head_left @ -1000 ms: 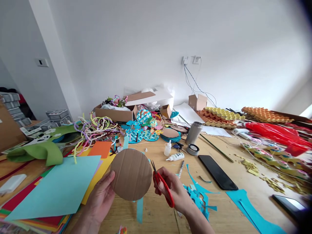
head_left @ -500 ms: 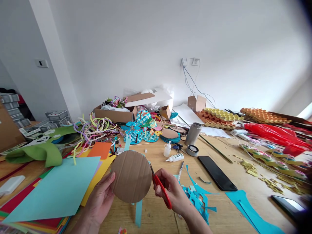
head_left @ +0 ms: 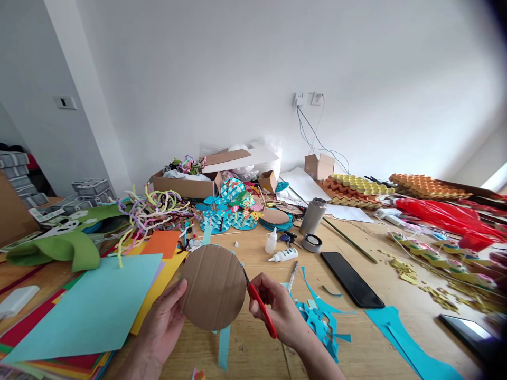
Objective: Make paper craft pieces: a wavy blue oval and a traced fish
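Observation:
My left hand [head_left: 168, 311] grips the left edge of a round brown cardboard disc [head_left: 214, 287], thumb on its front face. Strips of light blue paper [head_left: 224, 348] show behind the disc, above and below it. My right hand [head_left: 273, 303] is closed round red-handled scissors [head_left: 262, 311]. Their blades lie against the disc's upper right edge; how far apart they are I cannot tell. Blue paper scraps [head_left: 320, 327] lie in a heap just right of my right hand.
Coloured paper sheets [head_left: 91, 306] are stacked at the left. Beyond the disc stand a small glue bottle [head_left: 271, 243] and a grey metal flask [head_left: 313, 217]; a white glue tube [head_left: 283, 255] lies nearby. A black phone [head_left: 351, 279] and egg trays [head_left: 356, 186] are on the right.
The scissors have turned slightly at the disc's right edge, their handles now closer together. Both hands keep nearly the same place, and the disc stays in my left hand.

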`<action>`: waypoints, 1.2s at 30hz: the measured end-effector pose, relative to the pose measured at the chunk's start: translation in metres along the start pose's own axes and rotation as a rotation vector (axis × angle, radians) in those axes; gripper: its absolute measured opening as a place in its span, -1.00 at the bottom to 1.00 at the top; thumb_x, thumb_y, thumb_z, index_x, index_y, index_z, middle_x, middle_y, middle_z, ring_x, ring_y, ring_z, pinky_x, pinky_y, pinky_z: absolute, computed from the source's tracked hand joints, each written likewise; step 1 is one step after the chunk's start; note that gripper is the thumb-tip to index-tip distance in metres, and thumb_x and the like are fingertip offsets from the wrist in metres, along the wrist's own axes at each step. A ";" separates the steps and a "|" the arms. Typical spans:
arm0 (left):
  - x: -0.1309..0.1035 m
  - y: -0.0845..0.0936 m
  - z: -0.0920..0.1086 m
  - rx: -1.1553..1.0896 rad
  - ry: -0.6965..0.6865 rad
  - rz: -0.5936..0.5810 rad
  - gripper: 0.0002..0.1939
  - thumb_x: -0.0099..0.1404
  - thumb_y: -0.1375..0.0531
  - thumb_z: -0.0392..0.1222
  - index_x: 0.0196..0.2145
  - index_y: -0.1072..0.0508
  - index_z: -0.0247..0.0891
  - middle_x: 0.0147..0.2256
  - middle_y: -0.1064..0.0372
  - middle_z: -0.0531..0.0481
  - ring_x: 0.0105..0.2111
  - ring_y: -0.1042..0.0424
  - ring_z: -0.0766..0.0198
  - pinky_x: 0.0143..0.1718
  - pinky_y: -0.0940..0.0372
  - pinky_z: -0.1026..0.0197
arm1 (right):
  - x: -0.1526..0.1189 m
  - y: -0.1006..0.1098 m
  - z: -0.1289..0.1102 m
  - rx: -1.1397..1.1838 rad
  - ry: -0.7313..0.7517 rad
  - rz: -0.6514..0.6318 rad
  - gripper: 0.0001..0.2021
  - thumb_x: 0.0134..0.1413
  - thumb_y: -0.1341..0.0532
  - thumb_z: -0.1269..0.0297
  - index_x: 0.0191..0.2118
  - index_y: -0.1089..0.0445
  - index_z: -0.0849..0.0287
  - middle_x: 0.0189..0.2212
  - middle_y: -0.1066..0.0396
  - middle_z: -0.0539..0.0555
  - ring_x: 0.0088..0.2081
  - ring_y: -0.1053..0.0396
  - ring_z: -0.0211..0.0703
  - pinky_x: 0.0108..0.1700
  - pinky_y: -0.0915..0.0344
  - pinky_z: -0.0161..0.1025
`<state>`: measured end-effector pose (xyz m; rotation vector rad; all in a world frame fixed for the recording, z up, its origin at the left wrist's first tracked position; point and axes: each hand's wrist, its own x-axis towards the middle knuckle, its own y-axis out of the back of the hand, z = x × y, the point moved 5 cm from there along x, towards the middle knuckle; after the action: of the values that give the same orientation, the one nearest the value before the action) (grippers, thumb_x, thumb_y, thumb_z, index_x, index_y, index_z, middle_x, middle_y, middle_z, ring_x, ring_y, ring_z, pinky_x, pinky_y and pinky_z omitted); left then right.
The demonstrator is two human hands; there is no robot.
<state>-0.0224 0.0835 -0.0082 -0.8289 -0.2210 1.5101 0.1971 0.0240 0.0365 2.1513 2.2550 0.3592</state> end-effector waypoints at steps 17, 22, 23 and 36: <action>0.001 0.001 -0.004 -0.014 0.000 -0.010 -0.80 0.03 -0.36 -0.31 -0.31 -0.55 -0.29 -0.25 -0.55 -0.05 -0.24 -0.51 0.20 -0.29 -0.41 0.28 | 0.001 0.000 0.012 0.042 -0.065 0.051 -0.63 -0.09 -0.33 0.06 -0.47 -0.15 0.14 -0.63 -0.05 -0.17 -0.61 0.07 -0.42 -0.60 0.09 -0.40; 0.000 0.002 -0.005 -0.016 0.008 0.005 -0.81 0.01 -0.36 -0.33 -0.34 -0.55 -0.30 -0.28 -0.56 -0.07 -0.23 -0.51 0.18 -0.31 -0.41 0.28 | 0.001 0.000 0.014 0.070 -0.087 0.051 -0.61 -0.10 -0.33 0.02 -0.48 -0.13 0.13 -0.64 -0.05 -0.19 -0.63 0.07 -0.43 -0.62 0.07 -0.41; 0.001 0.002 -0.005 -0.017 0.008 0.002 -0.81 0.01 -0.36 -0.33 -0.34 -0.55 -0.30 -0.28 -0.55 -0.07 -0.23 -0.51 0.18 -0.31 -0.41 0.28 | 0.001 0.000 0.015 0.072 -0.089 0.050 -0.61 -0.10 -0.33 0.01 -0.48 -0.13 0.13 -0.65 -0.05 -0.19 -0.63 0.07 -0.43 -0.63 0.07 -0.42; -0.001 0.001 -0.004 -0.039 0.009 -0.001 -0.86 0.03 -0.35 -0.35 -0.38 -0.56 -0.29 -0.31 -0.56 -0.03 -0.29 -0.51 0.24 -0.30 -0.40 0.30 | -0.002 -0.004 0.004 0.068 -0.040 0.005 -0.63 -0.04 -0.30 0.01 -0.44 -0.14 0.14 -0.61 -0.12 -0.15 -0.59 -0.09 -0.39 -0.57 -0.03 -0.40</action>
<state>-0.0205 0.0813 -0.0109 -0.8661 -0.2451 1.5050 0.1939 0.0226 0.0313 2.1754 2.2733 0.2400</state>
